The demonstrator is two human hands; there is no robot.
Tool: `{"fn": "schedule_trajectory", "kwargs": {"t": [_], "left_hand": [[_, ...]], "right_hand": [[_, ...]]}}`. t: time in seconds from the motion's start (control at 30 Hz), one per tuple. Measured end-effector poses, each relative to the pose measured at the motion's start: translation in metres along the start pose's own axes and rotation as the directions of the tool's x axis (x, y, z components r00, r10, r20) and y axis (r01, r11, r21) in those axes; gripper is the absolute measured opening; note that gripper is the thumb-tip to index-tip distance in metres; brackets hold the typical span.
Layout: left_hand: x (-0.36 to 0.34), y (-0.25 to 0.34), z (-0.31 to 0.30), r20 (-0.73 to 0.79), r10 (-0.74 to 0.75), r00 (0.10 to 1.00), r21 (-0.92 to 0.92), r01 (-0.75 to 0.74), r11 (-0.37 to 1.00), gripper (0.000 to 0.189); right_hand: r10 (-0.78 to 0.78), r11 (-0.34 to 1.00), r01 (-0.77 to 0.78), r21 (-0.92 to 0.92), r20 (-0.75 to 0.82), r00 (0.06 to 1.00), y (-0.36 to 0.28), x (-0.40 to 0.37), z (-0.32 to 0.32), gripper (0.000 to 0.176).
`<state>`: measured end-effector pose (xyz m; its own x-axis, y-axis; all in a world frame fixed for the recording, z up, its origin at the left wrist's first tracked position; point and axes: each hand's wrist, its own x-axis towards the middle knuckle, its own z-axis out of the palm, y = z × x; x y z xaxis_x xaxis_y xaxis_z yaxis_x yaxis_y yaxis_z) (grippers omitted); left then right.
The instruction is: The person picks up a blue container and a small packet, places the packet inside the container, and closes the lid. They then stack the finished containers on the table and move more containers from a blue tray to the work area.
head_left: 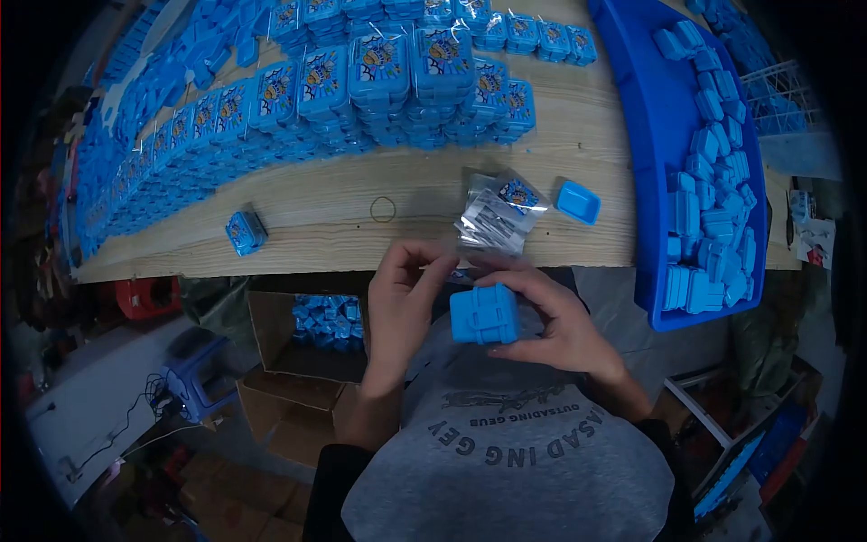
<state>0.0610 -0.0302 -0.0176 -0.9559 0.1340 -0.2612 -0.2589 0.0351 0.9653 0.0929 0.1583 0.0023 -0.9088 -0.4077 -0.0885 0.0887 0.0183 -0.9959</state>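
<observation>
My right hand (567, 327) grips a small blue plastic box (485, 314) with a clasp on its side, just off the table's front edge. Beside it, my left hand (399, 303) is closed, thumb against fingers; whatever it pinches is too small or hidden to name. Beyond the hands lies a pile of clear plastic bags (495, 221) with printed cards. A loose, open blue box half (578, 203) rests right of the bags. Farther left are a rubber band (383, 210) and one blue box with a printed label (245, 233).
Stacked, labelled blue boxes (379, 68) line the back and left of the wooden table (316, 212). At the right, a large blue bin (643, 181) holds many plain blue boxes. Below the table's front edge stands a cardboard carton (271, 330) with blue pieces inside.
</observation>
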Motion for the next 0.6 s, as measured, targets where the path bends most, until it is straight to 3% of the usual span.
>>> {"fn": "schedule_trajectory", "kwargs": {"t": [0.07,0.1,0.17,0.23,0.3,0.43,0.53,0.6], "left_hand": [[0.006,-0.001,0.005,-0.034,0.201,0.979,0.243,-0.187,0.952,0.015],[0.009,0.0,0.005,-0.054,0.304,0.951,0.372,-0.263,0.89,0.014],[0.013,0.002,0.011,-0.061,0.552,0.831,0.654,-0.385,0.652,0.007],[0.013,-0.005,0.013,-0.033,0.525,0.851,0.527,-0.431,0.732,0.013],[0.013,-0.017,0.017,-0.114,0.569,0.814,0.519,-0.44,0.733,0.013],[0.005,-0.022,0.008,-0.059,0.194,0.979,0.173,-0.181,0.968,0.013],[0.006,-0.026,0.0,0.096,0.004,0.995,-0.304,0.025,0.952,0.014],[0.007,-0.022,-0.008,0.107,0.021,0.994,-0.264,0.008,0.965,0.015]], "right_hand": [[0.038,0.998,-0.039,-0.052,-0.012,0.999,-0.001,-0.003,-0.003,0.064],[0.053,0.998,-0.052,0.02,-0.091,0.994,0.001,-0.006,-0.003,0.061],[0.091,0.992,-0.074,0.1,-0.177,0.98,0.003,-0.006,-0.003,0.057],[0.3,0.929,-0.235,0.287,-0.211,0.93,-0.002,-0.008,0.0,0.055],[0.297,0.936,-0.239,0.258,-0.219,0.929,0.012,-0.014,-0.006,0.055],[0.315,0.94,-0.266,0.216,-0.239,0.919,0.016,-0.016,-0.008,0.058],[0.327,0.94,-0.298,0.164,-0.196,0.925,0.004,-0.009,-0.004,0.059],[0.299,0.95,-0.27,0.159,-0.204,0.932,0.002,-0.008,-0.003,0.058]]}}
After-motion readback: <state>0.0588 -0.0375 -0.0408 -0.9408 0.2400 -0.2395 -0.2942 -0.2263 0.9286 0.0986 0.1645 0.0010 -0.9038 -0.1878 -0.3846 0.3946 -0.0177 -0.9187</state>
